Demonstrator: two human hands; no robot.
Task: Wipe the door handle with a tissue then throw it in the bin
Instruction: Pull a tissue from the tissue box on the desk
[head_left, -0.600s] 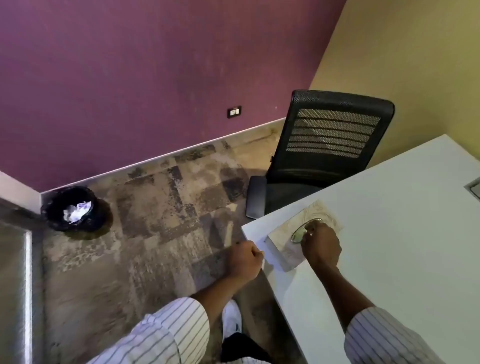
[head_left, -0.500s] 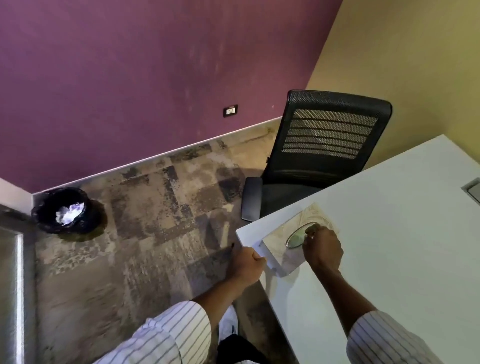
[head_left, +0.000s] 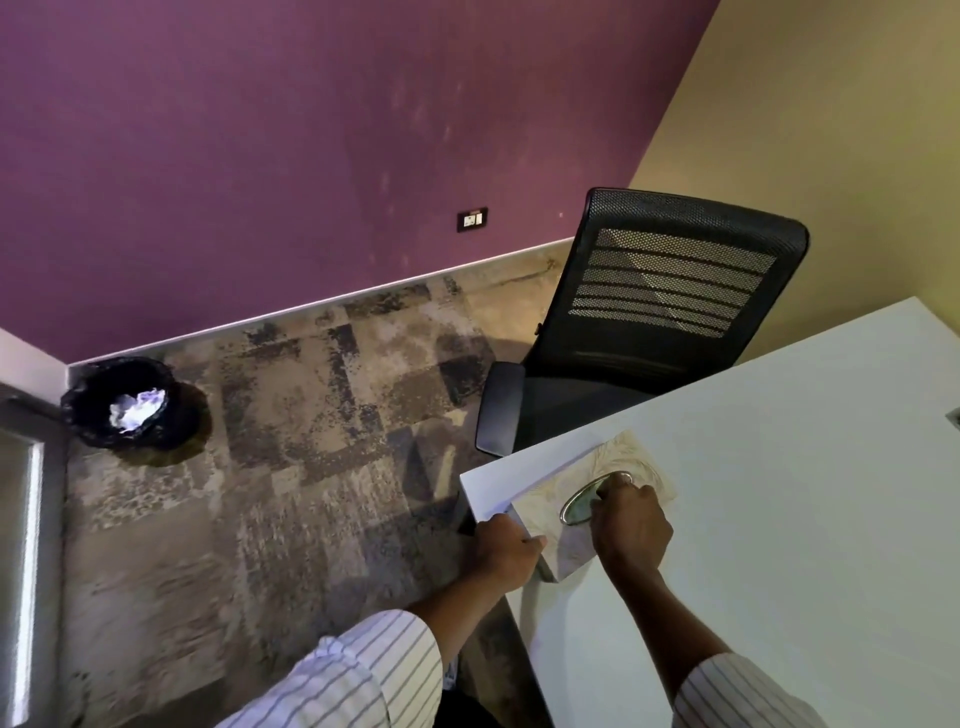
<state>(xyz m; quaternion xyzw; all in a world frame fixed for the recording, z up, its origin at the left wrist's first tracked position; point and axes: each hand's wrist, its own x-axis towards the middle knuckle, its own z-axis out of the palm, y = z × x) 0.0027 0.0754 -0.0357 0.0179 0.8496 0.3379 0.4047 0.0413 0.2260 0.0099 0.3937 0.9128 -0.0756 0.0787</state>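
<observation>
Head view: step in hand looks like getting a tissue, wiping not yet begun; left hand (head_left: 506, 551) curled on the tissue box (head_left: 597, 499) end at the table (head_left: 779, 467) corner, steadying it; right hand (head_left: 631, 525) bent down, fingers pinched at the box's oval slot, no tissue seen yet; next: pull one free w/o dragging the box; bin (head_left: 127, 410) far left on floor by the wall; door handle not in view.

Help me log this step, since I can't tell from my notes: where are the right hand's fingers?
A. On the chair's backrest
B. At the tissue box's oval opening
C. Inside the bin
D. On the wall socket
B: the right hand reaches into the oval opening of the tissue box on the white table.
</observation>
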